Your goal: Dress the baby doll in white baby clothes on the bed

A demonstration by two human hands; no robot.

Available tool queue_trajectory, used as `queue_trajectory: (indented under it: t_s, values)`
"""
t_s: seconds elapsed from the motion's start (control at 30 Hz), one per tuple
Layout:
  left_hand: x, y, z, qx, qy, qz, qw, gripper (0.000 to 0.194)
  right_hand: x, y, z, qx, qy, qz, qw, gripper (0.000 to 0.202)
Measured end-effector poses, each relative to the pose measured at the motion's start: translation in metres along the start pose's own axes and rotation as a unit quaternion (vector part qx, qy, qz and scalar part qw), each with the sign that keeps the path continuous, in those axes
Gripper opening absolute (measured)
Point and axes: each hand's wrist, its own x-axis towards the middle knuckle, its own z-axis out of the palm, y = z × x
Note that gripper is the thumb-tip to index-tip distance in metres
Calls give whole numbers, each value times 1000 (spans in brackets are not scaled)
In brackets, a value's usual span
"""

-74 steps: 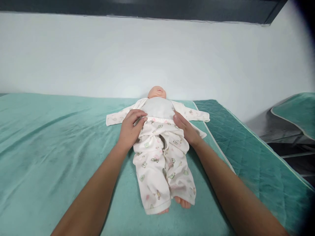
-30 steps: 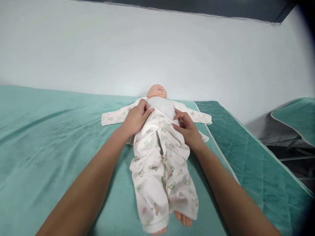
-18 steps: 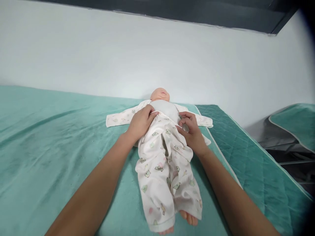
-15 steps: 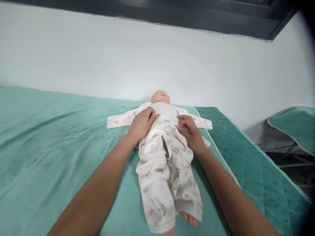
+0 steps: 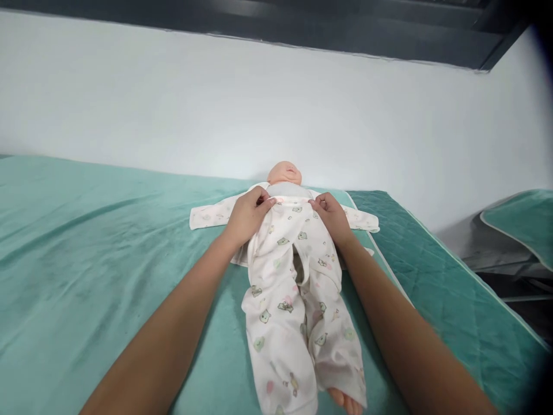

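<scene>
A baby doll (image 5: 284, 173) lies on its back with its head by the wall. White printed pants (image 5: 280, 288) cover its legs and reach up over its belly. My left hand (image 5: 250, 213) pinches the left side of the waistband, and my right hand (image 5: 330, 216) pinches the right side. A matching white top (image 5: 211, 214) lies spread under the doll, its sleeves out to both sides. Toes of one foot (image 5: 345, 400) show below the right pant leg.
A teal sheet (image 5: 108, 259) with wrinkles covers the surface. On the right lies a darker quilted pad (image 5: 415, 253) with a light edge. Behind is a white wall (image 5: 259, 104), with a dark frame (image 5: 302, 34) above. Another teal cloth (image 5: 525, 222) is at the far right.
The waistband has moved up over the belly towards the chest. My right hand has risen and now grips its edge; before, its fingers were looser at the doll's side.
</scene>
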Motion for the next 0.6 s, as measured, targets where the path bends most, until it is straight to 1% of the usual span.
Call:
queue_trajectory:
  t_s: [0.07, 0.17, 0.27, 0.37, 0.43, 0.5, 0.6]
  values:
    - [3, 0, 0, 4, 3, -14, 1000, 20, 1, 10, 5, 47, -5, 17, 999, 29]
    - [12, -4, 2, 7, 6, -23, 1000, 20, 2, 14, 7, 97, -12, 26, 995, 31]
    - [26, -9, 5, -16, -12, -53, 998, 21, 3, 15, 8, 126, 0, 39, 991, 33]
    - [35, -11, 8, -46, -34, -86, 995, 23, 5, 17, 10, 141, 26, 58, 988, 35]
    - [34, -10, 9, -41, -31, -85, 995, 23, 5, 18, 12, 149, 49, 62, 986, 35]
    - [31, -6, 10, -13, -14, -68, 998, 22, 5, 18, 14, 147, 69, 64, 985, 34]
    - [22, -3, 8, 33, -4, -43, 999, 23, 2, 17, 13, 126, 70, 51, 988, 33]
